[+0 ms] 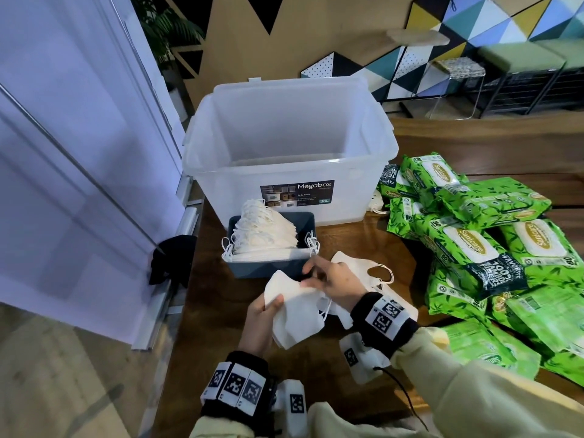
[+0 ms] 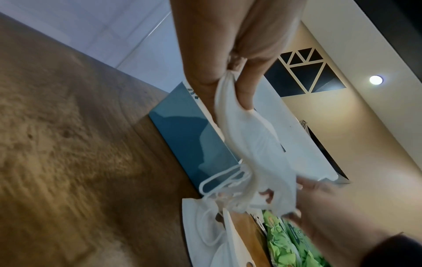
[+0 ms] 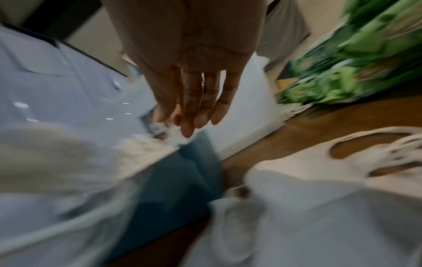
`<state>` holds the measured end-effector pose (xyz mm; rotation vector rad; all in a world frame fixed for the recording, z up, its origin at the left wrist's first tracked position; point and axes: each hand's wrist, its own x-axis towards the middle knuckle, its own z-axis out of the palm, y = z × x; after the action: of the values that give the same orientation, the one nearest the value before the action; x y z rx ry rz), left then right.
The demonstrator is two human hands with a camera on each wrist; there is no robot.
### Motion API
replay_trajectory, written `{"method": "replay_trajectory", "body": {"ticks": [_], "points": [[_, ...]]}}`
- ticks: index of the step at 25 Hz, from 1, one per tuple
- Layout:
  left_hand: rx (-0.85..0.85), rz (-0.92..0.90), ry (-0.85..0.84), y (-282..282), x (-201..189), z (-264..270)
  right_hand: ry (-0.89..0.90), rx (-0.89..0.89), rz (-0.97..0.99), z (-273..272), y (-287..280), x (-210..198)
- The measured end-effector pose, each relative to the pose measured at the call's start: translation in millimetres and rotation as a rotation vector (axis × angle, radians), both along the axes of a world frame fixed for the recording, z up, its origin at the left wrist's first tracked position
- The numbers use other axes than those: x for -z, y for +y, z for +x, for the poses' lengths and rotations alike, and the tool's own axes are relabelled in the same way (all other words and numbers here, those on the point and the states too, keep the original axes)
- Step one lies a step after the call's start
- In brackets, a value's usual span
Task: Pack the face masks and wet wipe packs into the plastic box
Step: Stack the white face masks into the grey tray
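Both hands (image 1: 294, 298) on masks (image 1: 295, 317)

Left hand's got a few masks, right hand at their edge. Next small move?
Probably lay the held face masks onto the stack in the blue tray: the left hand grips them just in front of it, the right hand touches their edge, and more masks lie loose on the table.

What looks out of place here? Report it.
One stray face mask lies wedged between the plastic box and the wet wipe packs, apart from the masks stacked in the blue tray. The box itself looks empty.
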<state>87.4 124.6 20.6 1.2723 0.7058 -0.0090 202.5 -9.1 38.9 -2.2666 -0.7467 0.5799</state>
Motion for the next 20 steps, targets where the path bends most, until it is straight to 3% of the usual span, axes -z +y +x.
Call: {"method": "replay_trajectory", "body": {"ticks": [2, 4, 7, 10, 13, 17, 20], "points": [[-0.033, -0.005, 0.027, 5.8, 4.3, -4.1, -0.045, 0.2, -0.025, 38.4, -14.4, 21.0], [-0.078, -0.034, 0.037, 12.1, 5.0, -9.2, -0.073, 0.28, -0.308, 83.3, -31.1, 48.9], [-0.101, -0.059, 0.02, 18.8, 3.2, -15.4, -0.01, 0.212, -0.611, 116.6, -36.8, 79.7], [-0.109, -0.063, -0.009, 19.3, 0.6, -14.9, -0.096, 0.16, -0.643, 123.8, -31.6, 90.5], [-0.113, -0.103, -0.04, 13.6, 0.9, -10.4, -0.028, 0.196, -0.529, 123.1, -35.5, 84.4], [-0.121, -0.121, -0.057, 5.6, -0.5, -4.2, 0.152, 0.339, -0.005, 101.2, -59.6, 58.9], [-0.097, -0.122, -0.047, 1.9, -2.0, 0.1, 0.163, 0.247, 0.177, 59.6, -74.4, 12.7]]}}
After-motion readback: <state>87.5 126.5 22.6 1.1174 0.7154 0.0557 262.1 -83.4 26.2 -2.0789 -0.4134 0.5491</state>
